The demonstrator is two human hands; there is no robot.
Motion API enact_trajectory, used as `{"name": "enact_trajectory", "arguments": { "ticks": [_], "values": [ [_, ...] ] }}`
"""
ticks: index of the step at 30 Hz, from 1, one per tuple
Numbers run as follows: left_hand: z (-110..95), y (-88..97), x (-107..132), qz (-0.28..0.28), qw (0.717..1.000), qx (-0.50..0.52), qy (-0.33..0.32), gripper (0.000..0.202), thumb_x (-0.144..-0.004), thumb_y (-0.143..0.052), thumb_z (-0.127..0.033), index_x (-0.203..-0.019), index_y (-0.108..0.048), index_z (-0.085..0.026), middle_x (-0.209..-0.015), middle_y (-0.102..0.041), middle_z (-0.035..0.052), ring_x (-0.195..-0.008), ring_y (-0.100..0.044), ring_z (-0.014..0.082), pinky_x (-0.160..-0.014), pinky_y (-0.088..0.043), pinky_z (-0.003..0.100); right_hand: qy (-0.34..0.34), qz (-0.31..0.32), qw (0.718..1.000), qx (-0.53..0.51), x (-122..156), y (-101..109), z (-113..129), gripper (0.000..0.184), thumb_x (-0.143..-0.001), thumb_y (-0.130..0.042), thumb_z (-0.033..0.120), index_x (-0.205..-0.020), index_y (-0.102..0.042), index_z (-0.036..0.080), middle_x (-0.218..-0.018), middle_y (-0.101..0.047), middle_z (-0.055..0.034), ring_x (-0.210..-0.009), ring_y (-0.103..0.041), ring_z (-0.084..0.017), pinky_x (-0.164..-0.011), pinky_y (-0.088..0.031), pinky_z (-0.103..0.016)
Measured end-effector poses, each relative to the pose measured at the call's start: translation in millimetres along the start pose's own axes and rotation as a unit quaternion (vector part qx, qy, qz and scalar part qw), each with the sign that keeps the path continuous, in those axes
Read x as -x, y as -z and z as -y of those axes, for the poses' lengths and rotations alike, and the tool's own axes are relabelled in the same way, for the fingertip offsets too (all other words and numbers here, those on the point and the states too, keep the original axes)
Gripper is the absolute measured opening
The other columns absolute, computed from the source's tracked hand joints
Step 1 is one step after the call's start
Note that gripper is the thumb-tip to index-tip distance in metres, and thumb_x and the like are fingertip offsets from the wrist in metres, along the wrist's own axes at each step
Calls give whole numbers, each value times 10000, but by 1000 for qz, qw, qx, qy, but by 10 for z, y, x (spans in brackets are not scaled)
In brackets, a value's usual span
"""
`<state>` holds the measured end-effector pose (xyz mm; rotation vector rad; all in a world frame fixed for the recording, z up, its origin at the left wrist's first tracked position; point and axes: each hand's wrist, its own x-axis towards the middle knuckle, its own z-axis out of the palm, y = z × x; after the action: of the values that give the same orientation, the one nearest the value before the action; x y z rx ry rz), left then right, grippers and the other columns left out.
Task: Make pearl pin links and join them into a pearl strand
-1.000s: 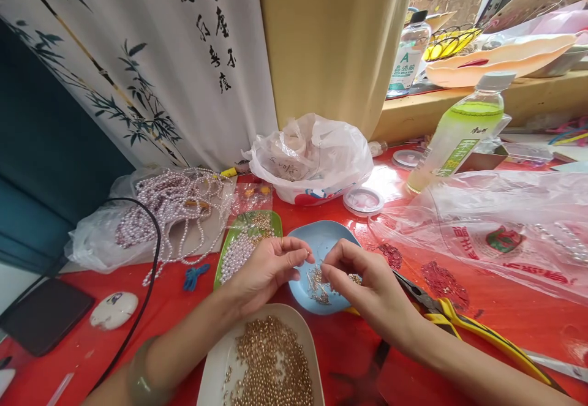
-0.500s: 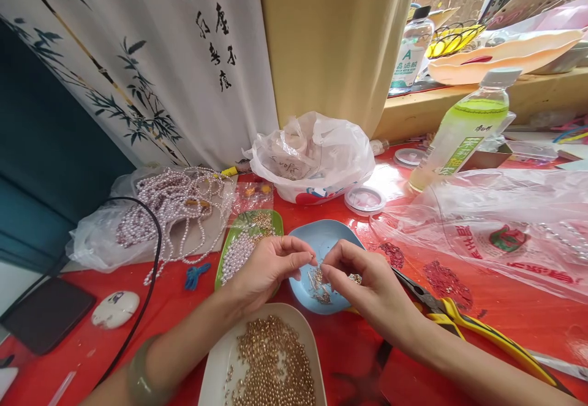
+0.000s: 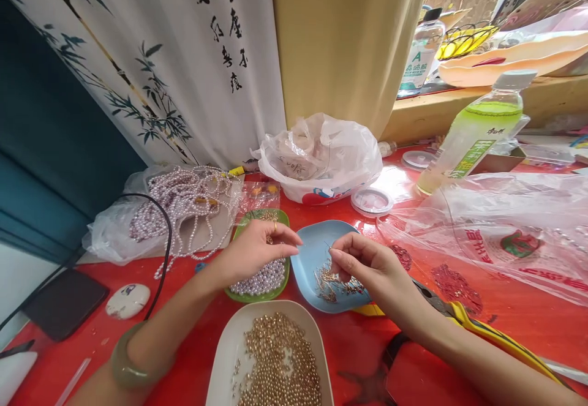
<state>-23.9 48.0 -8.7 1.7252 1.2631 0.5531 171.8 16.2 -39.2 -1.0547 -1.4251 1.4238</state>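
Observation:
My left hand (image 3: 264,244) hovers over the green tray (image 3: 285,276) of white pearl beads (image 3: 260,280), thumb and fingers apart with nothing visible between them. Over the blue plate (image 3: 307,240), my right hand (image 3: 362,259) pinches a thin metal pin (image 3: 327,245), its tip sticking out past the fingertips. Loose gold-coloured pins (image 3: 328,286) lie in that plate, partly hidden by the right hand. Closer to me stands a cream tray (image 3: 225,338) holding many small gold beads (image 3: 285,357).
Pliers (image 3: 463,314) with yellow handles lie under my right forearm. Pearl strands (image 3: 179,204) are heaped at the left near a black cable (image 3: 168,228). A plastic bag (image 3: 321,161), a drink bottle (image 3: 478,130) and a clear lid (image 3: 371,201) stand at the back.
My left hand has drawn away leftward from the right hand, and its fingers have parted. The right hand stays over the blue plate. The view has shifted slightly left.

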Motion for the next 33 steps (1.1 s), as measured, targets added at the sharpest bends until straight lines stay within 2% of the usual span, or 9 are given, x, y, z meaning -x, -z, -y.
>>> {"name": "enact_trajectory", "arguments": {
  "ticks": [2,5,10,13,17,20,24,28,33],
  "values": [
    [-16,56,37,42,995,-93,-16,128,-713,-566,-231,-786,-650,-167,-819,-660,29,-750,-570,157,-693,-417,278,0,-7,1000,-1,-4,2,10,197,-761,-536,348,-679,-490,174,-570,-508,32,-507,-470,-73,-490,-381,-202],
    [-42,184,107,87,969,-227,-52,138,-746,-515,-202,-757,-651,-177,-774,-658,15,-722,-569,148,-685,-397,276,0,-13,1000,4,-6,-3,23,203,-751,-544,360,-681,-491,176,-560,-516,32,-501,-474,-76,-491,-385,-205],
    [-42,339,165,96,935,-334,-73,156,-750,-489,-146,-756,-641,-182,-769,-660,11,-719,-572,146,-672,-376,271,-8,-8,1000,6,-13,-10,14,218,-733,-556,380,-681,-494,178,-545,-518,32,-490,-470,-80,-488,-387,-207],
    [-7,220,131,94,936,-317,-118,147,-768,-499,-145,-791,-639,-187,-790,-658,8,-731,-562,138,-685,-380,264,-7,-10,1000,8,-19,-7,-4,215,-739,-554,376,-685,-497,176,-547,-515,31,-492,-466,-79,-484,-382,-202],
    [51,-113,71,38,937,-286,-194,135,-801,-508,-175,-826,-640,-186,-809,-656,13,-790,-528,151,-717,-384,269,2,-19,1000,6,-28,-1,-12,214,-744,-550,370,-682,-501,172,-540,-506,32,-494,-458,-77,-481,-378,-198],
    [69,-294,63,64,920,-304,-237,156,-814,-497,-183,-825,-651,-201,-793,-653,8,-786,-497,159,-695,-384,264,8,-23,1000,5,-31,-4,-7,220,-742,-552,371,-666,-499,171,-531,-495,36,-485,-447,-76,-476,-377,-199],
    [55,-330,69,102,884,-370,-267,228,-811,-472,-124,-882,-650,-247,-766,-641,3,-800,-460,179,-683,-359,286,8,-21,1000,-4,-31,-11,-8,206,-752,-549,356,-676,-493,173,-532,-500,41,-482,-447,-72,-482,-378,-198],
    [29,-299,64,66,896,-364,-245,242,-818,-451,-108,-897,-643,-234,-788,-635,3,-805,-448,177,-716,-346,301,12,-16,999,-27,-26,-11,-23,173,-767,-541,322,-694,-489,173,-535,-514,45,-488,-458,-63,-488,-380,-187],
    [23,-335,54,121,902,-335,-245,317,-783,-444,-40,-862,-658,-260,-785,-624,-2,-807,-458,169,-737,-355,294,27,-33,999,-28,-23,-9,-27,153,-761,-539,303,-697,-497,172,-528,-510,48,-478,-458,-62,-480,-384,-190]
  ]
}}
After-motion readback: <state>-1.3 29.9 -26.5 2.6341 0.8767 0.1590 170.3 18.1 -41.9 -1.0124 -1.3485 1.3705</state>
